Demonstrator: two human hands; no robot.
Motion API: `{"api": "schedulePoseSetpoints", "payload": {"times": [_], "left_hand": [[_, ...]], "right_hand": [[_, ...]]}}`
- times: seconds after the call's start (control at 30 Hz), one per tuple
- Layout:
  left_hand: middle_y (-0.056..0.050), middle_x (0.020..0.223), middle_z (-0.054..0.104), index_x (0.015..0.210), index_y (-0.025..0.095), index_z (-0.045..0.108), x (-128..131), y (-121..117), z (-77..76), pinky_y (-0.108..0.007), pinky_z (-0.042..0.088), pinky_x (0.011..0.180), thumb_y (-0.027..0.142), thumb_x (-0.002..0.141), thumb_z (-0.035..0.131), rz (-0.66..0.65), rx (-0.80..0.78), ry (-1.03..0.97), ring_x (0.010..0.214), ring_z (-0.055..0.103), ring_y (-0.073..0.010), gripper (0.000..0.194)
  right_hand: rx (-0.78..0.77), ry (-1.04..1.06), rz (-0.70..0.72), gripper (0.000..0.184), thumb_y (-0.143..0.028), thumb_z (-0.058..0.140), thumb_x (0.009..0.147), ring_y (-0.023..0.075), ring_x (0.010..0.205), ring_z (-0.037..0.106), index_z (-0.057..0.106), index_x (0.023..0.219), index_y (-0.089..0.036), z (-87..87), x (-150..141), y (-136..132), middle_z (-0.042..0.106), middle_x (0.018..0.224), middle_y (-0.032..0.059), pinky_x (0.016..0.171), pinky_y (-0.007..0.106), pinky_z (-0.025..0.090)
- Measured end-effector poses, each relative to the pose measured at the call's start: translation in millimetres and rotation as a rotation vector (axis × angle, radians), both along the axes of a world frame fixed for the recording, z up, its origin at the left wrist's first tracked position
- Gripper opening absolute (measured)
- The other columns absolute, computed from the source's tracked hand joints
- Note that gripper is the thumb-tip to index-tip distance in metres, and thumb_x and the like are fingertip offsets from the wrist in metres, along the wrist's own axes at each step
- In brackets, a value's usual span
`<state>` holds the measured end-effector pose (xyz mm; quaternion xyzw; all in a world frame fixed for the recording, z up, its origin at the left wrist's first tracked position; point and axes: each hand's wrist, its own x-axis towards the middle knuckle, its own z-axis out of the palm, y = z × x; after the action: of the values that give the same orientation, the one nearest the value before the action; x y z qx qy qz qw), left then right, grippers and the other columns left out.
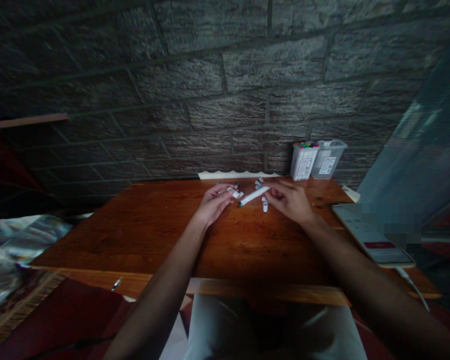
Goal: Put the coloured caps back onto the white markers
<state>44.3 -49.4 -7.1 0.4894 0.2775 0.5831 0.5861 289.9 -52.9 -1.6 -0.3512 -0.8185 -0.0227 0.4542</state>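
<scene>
- Where our right hand [289, 201] rests on the wooden table [142, 230], its fingertips pinch one end of a white marker [253, 195]; the marker lies slanted between both hands, low over the tabletop, its dark tip pointing toward the left hand.
- Our left hand [214, 204] is curled around a shorter white marker piece [234, 192], held just beside the long marker's tip; we cannot tell whether the two touch.
- Several loose white markers [264, 204] lie scattered on the table near the fingers.
- Behind the right hand, against the brick wall [225, 90], stand a clear box of markers with coloured caps [303, 160] and a second clear container [328, 159] beside it.
- At the right table edge lies a phone [375, 235] with a cable attached.
</scene>
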Motion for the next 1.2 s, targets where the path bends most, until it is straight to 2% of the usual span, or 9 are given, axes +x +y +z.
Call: {"api": "schedulePoseSetpoints", "payload": {"times": [0.3,0.53,0.6,0.67,0.77,0.87,0.93,1.1,1.2], "left_hand": [[-0.003,0.082,0.072,0.083,0.015,0.072,1.6,-3.6,2.5,-0.018,0.052,0.063,0.019,0.061,0.083,-0.061,-0.010,-0.122,0.072,0.065,-0.0104,0.025],[-0.002,0.080,0.071,0.084,0.015,0.069,0.8,-3.3,4.0,-0.019,0.052,0.064,0.020,0.063,0.081,-0.012,-0.046,-0.131,0.069,0.065,-0.0097,0.025],[-0.002,0.079,0.071,0.085,0.015,0.068,-0.1,-1.9,3.6,-0.018,0.051,0.065,0.021,0.065,0.080,0.003,-0.056,-0.148,0.070,0.065,-0.0092,0.025],[-0.001,0.077,0.070,0.088,0.016,0.067,-1.2,-0.7,3.3,-0.017,0.051,0.064,0.022,0.066,0.080,0.011,-0.061,-0.177,0.069,0.065,-0.0084,0.026],[0.001,0.075,0.069,0.093,0.018,0.066,-2.5,-0.3,3.4,-0.017,0.050,0.063,0.024,0.068,0.079,0.034,-0.078,-0.192,0.066,0.064,-0.0073,0.030],[0.001,0.073,0.068,0.092,0.017,0.064,-2.5,-1.2,3.8,-0.018,0.050,0.063,0.027,0.069,0.078,0.046,-0.098,-0.180,0.063,0.063,-0.0069,0.028],[0.001,0.073,0.068,0.087,0.015,0.064,-1.9,-1.6,3.9,-0.020,0.050,0.064,0.027,0.068,0.079,0.035,-0.103,-0.189,0.062,0.062,-0.0071,0.027],[-0.001,0.073,0.069,0.086,0.014,0.065,0.6,-1.1,2.3,-0.019,0.051,0.063,0.026,0.064,0.082,-0.004,-0.086,-0.162,0.063,0.065,-0.0085,0.030],[-0.002,0.075,0.070,0.083,0.012,0.063,2.6,-0.5,0.4,-0.018,0.049,0.058,0.027,0.064,0.082,-0.026,-0.084,-0.091,0.064,0.066,-0.0096,0.030]], "right_hand": [[0.023,-0.028,-0.028,0.029,-0.030,0.055,0.088,0.0134,0.063,0.055,0.068,0.111,-0.019,1.8,0.5,-0.1,0.059,0.071,0.0018,0.060,0.025,0.044],[0.048,-0.129,-0.066,0.024,-0.033,0.057,0.087,0.0182,0.082,0.063,0.070,0.105,-0.023,2.0,-3.4,-3.5,0.065,0.104,0.0078,0.069,0.028,0.049],[0.010,-0.131,-0.041,0.022,-0.032,0.057,0.088,0.0163,0.076,0.062,0.069,0.103,-0.022,2.4,-4.9,-4.6,0.066,0.102,0.0071,0.066,0.027,0.049],[-0.036,-0.123,-0.020,0.021,-0.032,0.056,0.087,0.0151,0.068,0.061,0.068,0.102,-0.022,2.3,-6.1,-5.1,0.066,0.090,0.0054,0.062,0.027,0.048],[-0.094,-0.002,-0.013,0.035,-0.036,0.057,0.086,0.0157,0.063,0.058,0.058,0.118,-0.022,1.8,-8.7,-5.6,0.063,0.078,0.0028,0.060,0.028,0.047],[-0.162,0.218,0.031,0.058,-0.040,0.052,0.089,0.0162,0.061,0.057,0.033,0.142,-0.023,2.3,-12.3,-6.2,0.063,0.084,0.0040,0.056,0.029,0.047],[-0.203,0.322,0.073,0.062,-0.042,0.048,0.091,0.0166,0.060,0.056,0.024,0.146,-0.025,4.2,-14.1,-6.7,0.063,0.085,0.0047,0.052,0.030,0.047],[-0.373,0.468,0.237,0.044,-0.051,0.036,0.094,0.0150,0.058,0.056,0.041,0.132,-0.029,13.3,-15.1,-9.7,0.066,0.092,0.0055,0.047,0.028,0.044],[-0.486,0.532,0.321,0.040,-0.053,0.043,0.092,0.0122,0.051,0.052,0.049,0.121,-0.026,15.3,-18.3,-11.8,0.069,0.084,0.0039,0.045,0.025,0.041]]}}
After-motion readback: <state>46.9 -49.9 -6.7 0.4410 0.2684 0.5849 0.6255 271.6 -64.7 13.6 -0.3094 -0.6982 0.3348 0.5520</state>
